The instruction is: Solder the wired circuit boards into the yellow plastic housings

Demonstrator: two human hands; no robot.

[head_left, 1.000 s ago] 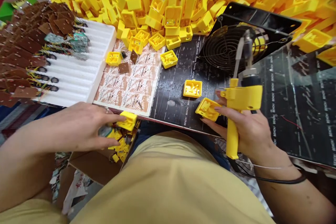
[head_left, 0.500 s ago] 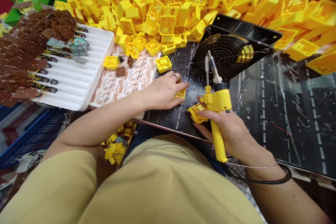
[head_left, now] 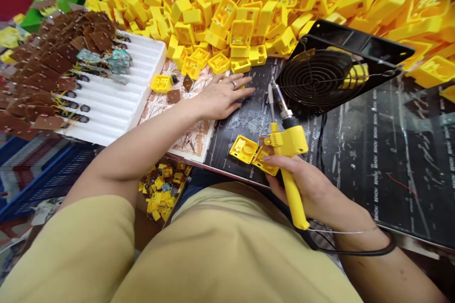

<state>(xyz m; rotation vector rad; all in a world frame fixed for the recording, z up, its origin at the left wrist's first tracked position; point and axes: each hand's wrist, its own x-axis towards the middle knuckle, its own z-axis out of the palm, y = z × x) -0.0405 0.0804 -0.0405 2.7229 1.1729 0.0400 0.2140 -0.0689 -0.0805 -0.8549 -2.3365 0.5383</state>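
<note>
My right hand [head_left: 302, 180] is wrapped round the handle of a yellow soldering gun [head_left: 289, 142]. Its metal tip and thin feed tube point away from me. The thumb and fingers of that hand also touch a small yellow plastic case half [head_left: 265, 160] at the table's front edge. Right beside that lies another open yellow case half [head_left: 244, 149], its hollow side up. Farther forward, my left hand [head_left: 222, 97] reaches out flat with spread fingers. A yellow piece shows only slightly beneath its fingertips, mostly hidden.
A large heap of yellow cases [head_left: 199, 14] covers the back. A black fan with a wire guard [head_left: 316, 80] stands behind the soldering gun. On the left, a white foam tray [head_left: 117, 99] bears brown circuit boards [head_left: 53, 61] with wires. A box of yellow parts [head_left: 163, 194] sits below the edge.
My left hand has moved away from a yellow case half, forward and left, and its fingers have spread. That half now lies uncovered beside the one at my right hand, which still holds the soldering gun.
</note>
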